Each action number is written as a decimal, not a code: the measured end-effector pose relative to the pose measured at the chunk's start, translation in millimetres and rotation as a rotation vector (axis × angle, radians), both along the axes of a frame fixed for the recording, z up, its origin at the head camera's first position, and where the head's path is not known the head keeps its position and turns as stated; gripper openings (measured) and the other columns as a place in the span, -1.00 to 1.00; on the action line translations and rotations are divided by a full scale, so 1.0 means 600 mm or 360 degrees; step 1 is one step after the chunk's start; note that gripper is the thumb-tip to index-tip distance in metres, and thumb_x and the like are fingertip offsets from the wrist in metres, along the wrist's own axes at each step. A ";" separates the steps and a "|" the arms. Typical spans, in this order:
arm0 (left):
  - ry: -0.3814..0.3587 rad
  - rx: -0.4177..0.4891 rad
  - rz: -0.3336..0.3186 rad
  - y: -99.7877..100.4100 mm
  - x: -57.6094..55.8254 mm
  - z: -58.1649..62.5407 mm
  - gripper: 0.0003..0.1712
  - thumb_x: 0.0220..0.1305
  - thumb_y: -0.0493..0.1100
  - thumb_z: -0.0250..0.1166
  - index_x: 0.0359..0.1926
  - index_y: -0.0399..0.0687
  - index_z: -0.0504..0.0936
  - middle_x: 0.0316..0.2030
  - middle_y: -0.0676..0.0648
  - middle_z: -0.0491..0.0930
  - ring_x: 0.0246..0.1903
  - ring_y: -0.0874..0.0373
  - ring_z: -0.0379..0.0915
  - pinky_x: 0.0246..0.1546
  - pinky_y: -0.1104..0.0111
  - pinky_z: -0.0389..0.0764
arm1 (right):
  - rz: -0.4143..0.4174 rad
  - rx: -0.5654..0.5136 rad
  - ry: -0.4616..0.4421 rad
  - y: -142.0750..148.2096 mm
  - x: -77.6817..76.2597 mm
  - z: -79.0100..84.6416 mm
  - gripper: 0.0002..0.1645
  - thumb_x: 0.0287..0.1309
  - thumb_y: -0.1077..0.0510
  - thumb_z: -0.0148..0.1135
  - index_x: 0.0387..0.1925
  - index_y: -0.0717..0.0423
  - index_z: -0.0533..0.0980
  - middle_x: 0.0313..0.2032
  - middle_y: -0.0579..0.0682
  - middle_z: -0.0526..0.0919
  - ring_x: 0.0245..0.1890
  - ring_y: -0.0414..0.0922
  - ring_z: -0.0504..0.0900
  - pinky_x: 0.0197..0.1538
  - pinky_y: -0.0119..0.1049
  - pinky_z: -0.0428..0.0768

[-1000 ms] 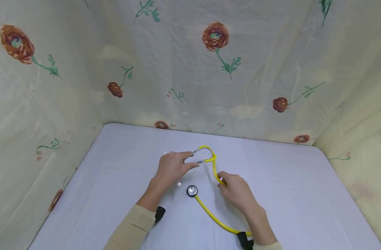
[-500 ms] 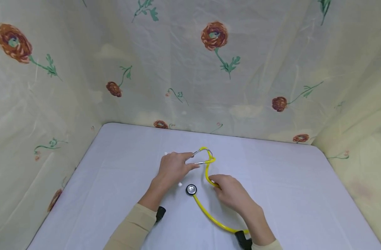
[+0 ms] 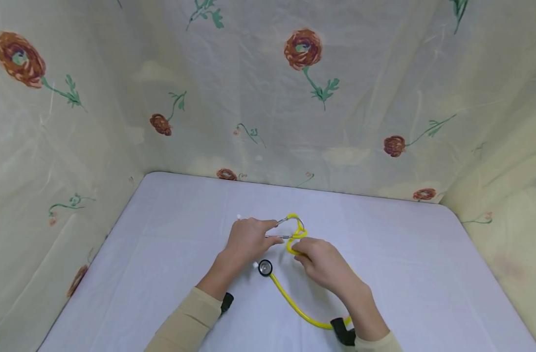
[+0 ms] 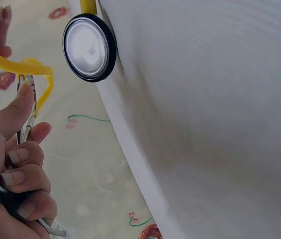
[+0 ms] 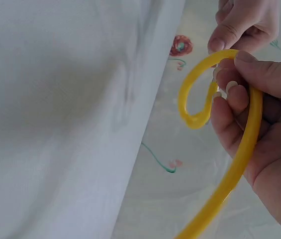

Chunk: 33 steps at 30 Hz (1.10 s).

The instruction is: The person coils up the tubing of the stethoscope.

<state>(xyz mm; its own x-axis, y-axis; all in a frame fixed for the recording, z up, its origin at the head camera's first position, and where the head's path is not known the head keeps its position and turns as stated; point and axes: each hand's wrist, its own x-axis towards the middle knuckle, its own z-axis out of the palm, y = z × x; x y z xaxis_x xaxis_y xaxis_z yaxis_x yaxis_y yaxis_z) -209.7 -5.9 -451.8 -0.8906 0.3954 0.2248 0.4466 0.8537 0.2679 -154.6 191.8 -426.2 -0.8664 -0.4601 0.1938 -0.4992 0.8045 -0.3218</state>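
A yellow stethoscope [image 3: 290,301] lies partly on the white table, its round chestpiece [image 3: 265,268] near the middle. My left hand [image 3: 249,239] grips the metal ear tubes [image 3: 282,237], fingers curled round them in the left wrist view, thumb along the tubes. White ear tips show on either side of that hand. With thumb and fingers my right hand [image 3: 324,261] pinches the yellow tubing [image 5: 244,139] just below the fork, bending it into a small loop. From there the tubing runs across the right palm and curves back under the wrist to the chestpiece.
The white-covered table [image 3: 409,274] has rounded far corners. Cream curtain [image 3: 259,98] with brown flowers hangs behind it and along both sides. Black wrist-worn devices [image 3: 343,331] show at both wrists.
My right hand has moved left toward the left hand, bending the tubing into a tighter loop by the fork. The left hand, gripping the ear tubes, has shifted slightly right and nearer.
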 end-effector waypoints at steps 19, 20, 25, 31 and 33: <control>0.0054 -0.0119 -0.0364 0.002 0.015 0.001 -0.53 0.14 0.32 0.34 -0.03 0.22 0.71 -0.54 0.18 0.68 -0.72 0.39 0.24 -0.68 0.52 0.22 | 0.0006 -0.0076 -0.0014 -0.012 -0.010 0.014 -0.86 0.16 0.35 0.33 -0.29 0.09 0.71 -0.33 -0.13 0.74 -0.33 -0.26 0.62 -0.22 -0.36 0.62; 0.0058 -0.0124 -0.0377 0.003 0.016 0.002 -0.52 0.13 0.32 0.34 -0.03 0.22 0.71 -0.57 0.18 0.67 -0.72 0.39 0.23 -0.68 0.52 0.22 | 0.0005 -0.0086 0.0002 -0.012 -0.011 0.014 -0.87 0.15 0.34 0.35 -0.30 0.09 0.71 -0.35 -0.14 0.73 -0.35 -0.27 0.61 -0.24 -0.38 0.61; 0.0024 -0.0138 -0.0449 0.005 0.020 0.003 -0.56 0.12 0.30 0.37 -0.08 0.22 0.73 -0.63 0.20 0.59 -0.72 0.38 0.21 -0.66 0.52 0.23 | 0.0002 -0.0149 0.0085 -0.010 -0.016 0.015 -0.90 0.05 0.27 0.46 -0.36 0.04 0.72 -0.45 -0.21 0.66 -0.47 -0.35 0.53 -0.36 -0.48 0.52; 0.0008 -0.0153 -0.0509 0.006 0.025 0.005 -0.61 0.13 0.32 0.36 -0.16 0.25 0.73 -0.65 0.25 0.56 -0.70 0.41 0.28 -0.63 0.54 0.27 | -0.0008 -0.0213 0.0141 0.000 -0.023 0.016 -0.89 -0.03 0.17 0.54 -0.43 -0.02 0.70 -0.48 -0.27 0.63 -0.51 -0.38 0.49 -0.42 -0.50 0.49; 0.0013 -0.0147 -0.0521 0.005 0.025 0.006 -0.62 0.12 0.32 0.36 -0.17 0.27 0.73 -0.67 0.26 0.53 -0.71 0.42 0.27 -0.63 0.54 0.26 | -0.0015 -0.0230 0.0129 0.004 -0.026 0.016 -0.89 -0.03 0.15 0.54 -0.43 -0.03 0.70 -0.48 -0.28 0.62 -0.51 -0.37 0.49 -0.41 -0.49 0.50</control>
<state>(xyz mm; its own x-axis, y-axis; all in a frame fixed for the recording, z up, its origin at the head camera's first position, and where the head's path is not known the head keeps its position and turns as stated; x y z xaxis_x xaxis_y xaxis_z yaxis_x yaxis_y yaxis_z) -194.7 -2.6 -448.0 -0.7115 0.6788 0.1816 0.7027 0.6852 0.1915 -170.0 194.1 -416.8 -0.8495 -0.4140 0.3271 -0.5208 0.7576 -0.3935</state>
